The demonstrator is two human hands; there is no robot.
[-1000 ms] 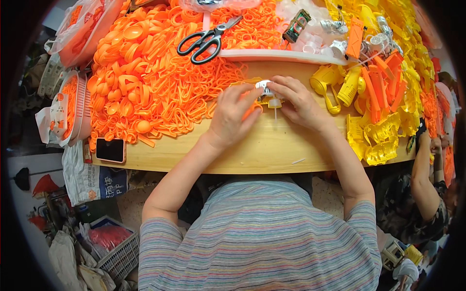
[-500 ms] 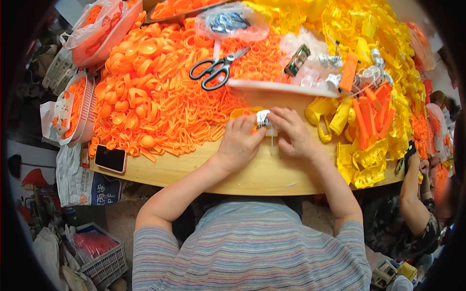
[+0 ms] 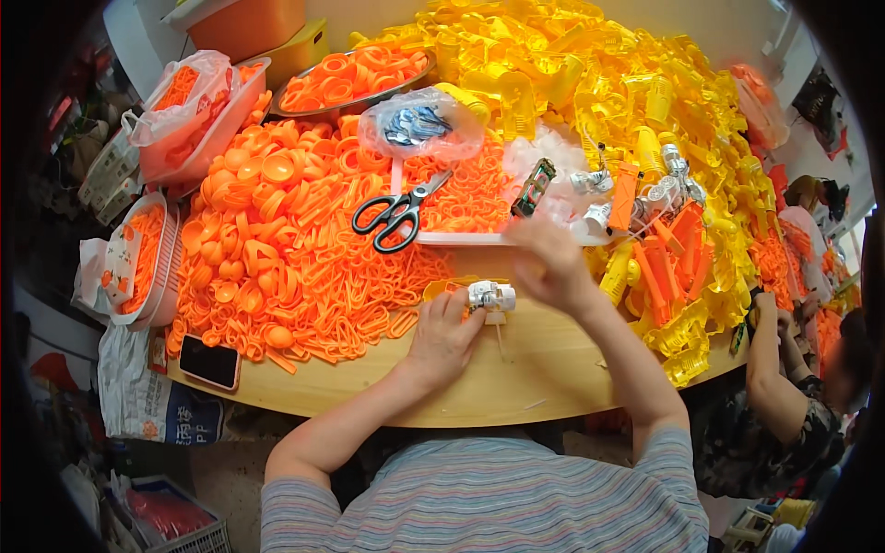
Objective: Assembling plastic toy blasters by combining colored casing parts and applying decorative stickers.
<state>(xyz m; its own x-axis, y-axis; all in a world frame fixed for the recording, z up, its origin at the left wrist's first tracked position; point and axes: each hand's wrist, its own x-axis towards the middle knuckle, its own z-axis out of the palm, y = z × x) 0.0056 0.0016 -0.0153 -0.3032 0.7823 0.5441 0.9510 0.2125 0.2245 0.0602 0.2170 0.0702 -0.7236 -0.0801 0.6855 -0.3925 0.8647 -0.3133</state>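
My left hand (image 3: pixel 441 339) is closed on a yellow plastic shell (image 3: pixel 436 288) at the table's front middle. In the shell lies a small white and silver mechanism (image 3: pixel 492 295), with a thin pale stick (image 3: pixel 501 339) pointing from it toward me. My right hand (image 3: pixel 556 267) is raised off these parts, near the front rim of a white tray (image 3: pixel 461 239); motion smears its fingers, so I cannot tell whether they hold anything. Just beyond, a dark green part (image 3: pixel 534 187) with metal bits lies on clear plastic pieces (image 3: pixel 544 161). Black-handled scissors (image 3: pixel 396 217) rest left of it.
Orange plastic parts (image 3: pixel 267 230) are heaped at left, yellow shells (image 3: pixel 553 64) behind and right. Orange strips (image 3: pixel 668 263) lie right of my right hand. A phone (image 3: pixel 209 361) sits near the left front edge. Another person's arm (image 3: pixel 770 382) is at far right.
My right hand has let go of the mechanism and moved up toward the tray. My left hand stays on the yellow shell. The whole view has shifted, showing more of the table's far side.
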